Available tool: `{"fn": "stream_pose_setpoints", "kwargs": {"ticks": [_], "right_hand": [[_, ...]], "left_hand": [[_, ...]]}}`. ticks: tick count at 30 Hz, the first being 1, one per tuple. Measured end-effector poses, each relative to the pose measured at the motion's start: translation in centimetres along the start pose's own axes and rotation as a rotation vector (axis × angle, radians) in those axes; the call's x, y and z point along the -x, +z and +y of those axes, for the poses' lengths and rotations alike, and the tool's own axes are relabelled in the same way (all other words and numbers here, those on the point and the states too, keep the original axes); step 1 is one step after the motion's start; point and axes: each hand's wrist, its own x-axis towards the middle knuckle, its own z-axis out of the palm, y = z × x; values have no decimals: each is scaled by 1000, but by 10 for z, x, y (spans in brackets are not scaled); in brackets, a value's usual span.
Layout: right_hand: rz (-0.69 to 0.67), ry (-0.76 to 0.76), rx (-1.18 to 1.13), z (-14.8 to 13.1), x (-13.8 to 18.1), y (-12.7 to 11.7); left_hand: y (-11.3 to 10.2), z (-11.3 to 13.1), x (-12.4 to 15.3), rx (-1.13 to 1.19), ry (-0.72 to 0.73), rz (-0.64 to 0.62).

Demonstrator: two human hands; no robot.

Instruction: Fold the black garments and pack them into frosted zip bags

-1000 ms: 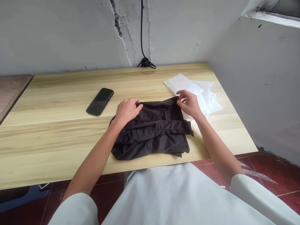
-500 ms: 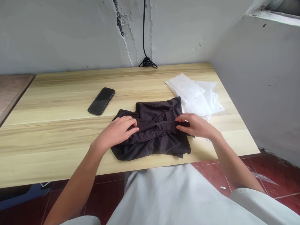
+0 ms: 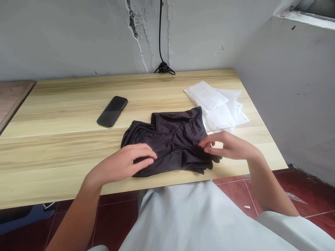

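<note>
A dark, thin, stretchy garment (image 3: 180, 129) with bound edges lies folded and slightly creased near the table's front edge. My left hand (image 3: 128, 162) rests over its lower left part, fingers stretched out and thumb apart, holding nothing. At the garment's right side is my right hand (image 3: 227, 144), its fingers bent and the thumb a little away from them. Those fingertips touch or hover just above the cloth, with no fold visibly gripped between them.
White translucent bags (image 3: 217, 108) lie in a loose pile behind the garment's right side. A black phone (image 3: 112, 111) is on the wooden table (image 3: 52, 150) at left. A bundled black cable (image 3: 164, 68) hangs down the wall at the back edge.
The raised fold across the garment's middle has been laid flatter, toward me. Both hands have come nearer my body, the right one also moving outward to the right.
</note>
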Motion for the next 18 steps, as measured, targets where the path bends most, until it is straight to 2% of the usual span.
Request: {"fn": "stream_pose_setpoints", "kwargs": {"ticks": [2, 4, 6, 8, 11, 15, 18], "right_hand": [[184, -41, 91, -4, -16, 7], [269, -117, 227, -4, -33, 24], [231, -181, 392, 3, -47, 48], [196, -161, 535, 14, -55, 74], [195, -107, 637, 27, -54, 99], [193, -62, 620, 20, -53, 93], [246, -40, 584, 7, -67, 78]], "left_hand": [[6, -10, -13, -135, -88, 156], [14, -24, -24, -295, -164, 292], [22, -36, -30, -398, -187, 347], [28, -43, -30, -446, -181, 364], [34, -39, -25, -496, -169, 399], [45, -15, -25, -514, -102, 417], [60, -5, -36, -474, -25, 346]]}}
